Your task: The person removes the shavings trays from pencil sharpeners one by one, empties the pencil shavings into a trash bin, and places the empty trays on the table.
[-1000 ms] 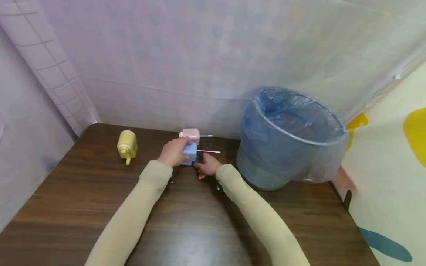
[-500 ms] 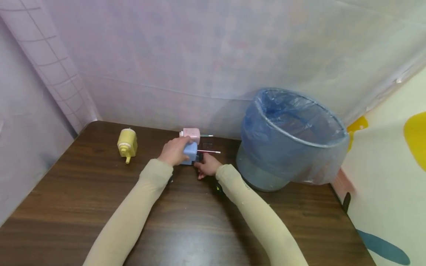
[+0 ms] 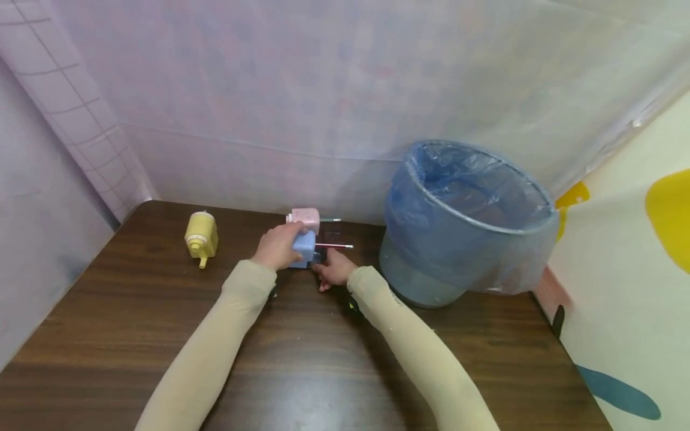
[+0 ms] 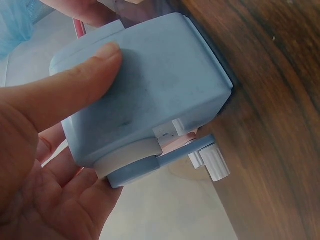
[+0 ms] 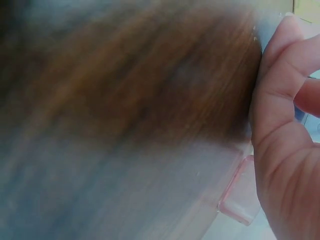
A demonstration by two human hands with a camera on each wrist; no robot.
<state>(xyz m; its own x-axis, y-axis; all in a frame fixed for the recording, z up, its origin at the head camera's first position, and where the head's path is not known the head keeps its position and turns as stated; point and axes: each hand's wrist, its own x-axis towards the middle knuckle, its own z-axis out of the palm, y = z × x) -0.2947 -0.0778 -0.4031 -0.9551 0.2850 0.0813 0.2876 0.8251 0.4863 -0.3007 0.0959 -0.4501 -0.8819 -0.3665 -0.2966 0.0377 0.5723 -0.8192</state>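
My left hand (image 3: 277,246) grips a blue crank pencil sharpener (image 4: 155,75), thumb across its broad side and other fingers partly hidden beneath. The crank (image 4: 187,150) ends in a white knob (image 4: 217,162). From the opposite end a pencil (image 3: 336,245) sticks out to the right. My right hand (image 3: 338,267) is at that end, thumb and finger around a dark see-through drawer (image 3: 320,256), mostly hidden by the fingers. Its curled fingers (image 5: 282,100) show in the right wrist view. Just behind lies a pink sharpener (image 3: 305,219), with another pencil (image 3: 330,219) in it.
A yellow crank sharpener (image 3: 202,235) sits at the left on the brown table (image 3: 307,359). To the right stands a large bin (image 3: 420,278) with a blue bag (image 3: 469,239). A clear box (image 5: 241,192) lies beside the pink sharpener. Cloth walls (image 3: 259,108) rise behind.
Both hands keep nearly the same hold and place on the blue sharpener. The head view has shifted slightly.
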